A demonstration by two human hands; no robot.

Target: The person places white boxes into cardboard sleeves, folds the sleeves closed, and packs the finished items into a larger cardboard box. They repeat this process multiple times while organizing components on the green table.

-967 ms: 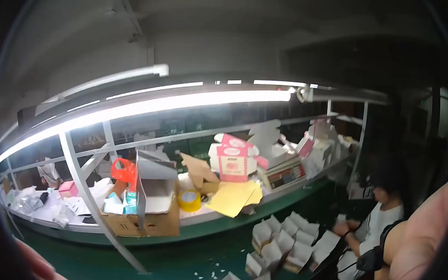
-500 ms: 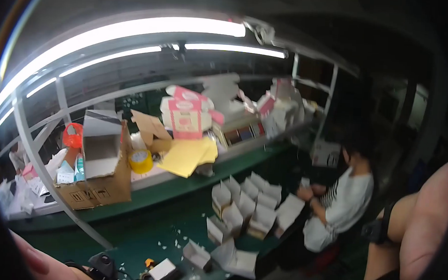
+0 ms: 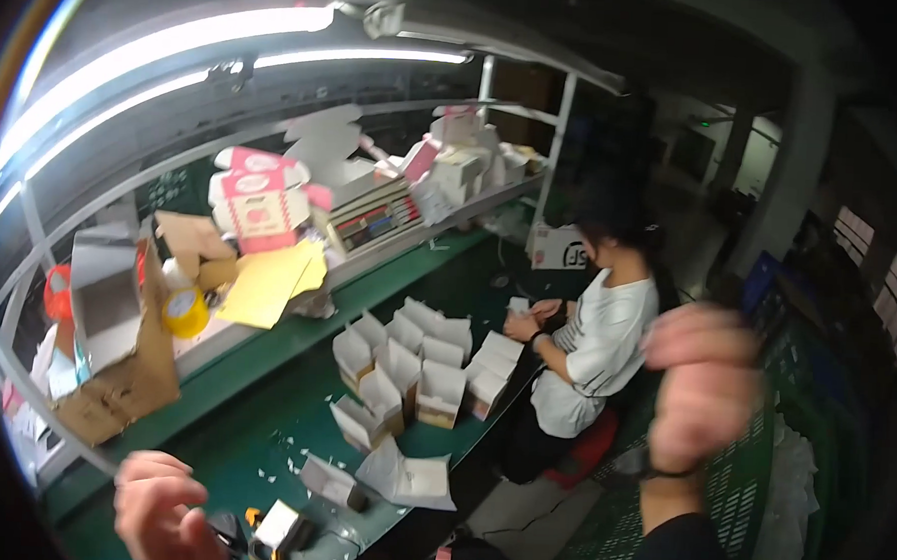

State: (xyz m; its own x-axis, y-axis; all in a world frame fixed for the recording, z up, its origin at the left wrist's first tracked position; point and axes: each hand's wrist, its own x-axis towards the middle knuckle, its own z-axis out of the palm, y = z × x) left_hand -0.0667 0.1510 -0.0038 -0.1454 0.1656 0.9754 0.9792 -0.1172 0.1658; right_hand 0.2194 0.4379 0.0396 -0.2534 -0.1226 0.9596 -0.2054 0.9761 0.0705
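Note:
My left hand point(image 3: 161, 513) is raised at the near left edge of the green workbench point(image 3: 221, 435), its fingers loosely bent and nothing seen in them. Close to its right are a small white box point(image 3: 280, 525) and a little orange piece point(image 3: 254, 517). My right hand point(image 3: 702, 386) hangs in the air at the right, smeared by motion, so its fingers cannot be made out. Several open-topped white cartons point(image 3: 400, 363) stand grouped on the bench. Nearer me are one more open carton point(image 3: 332, 480) and a white box point(image 3: 425, 476) on a spread white sheet.
A person in a white top point(image 3: 607, 327) sits at the bench's far end, holding something small and white. The shelf carries a brown cardboard box point(image 3: 128, 391), a yellow tape roll point(image 3: 185, 314), yellow sheets point(image 3: 273, 282) and pink cartons point(image 3: 261, 212). Green crates point(image 3: 719, 492) stand at right.
My view has swung to the right, so the bench and shelf sit further left. Both hands have come up into fuller view. The seated person still holds the small white thing.

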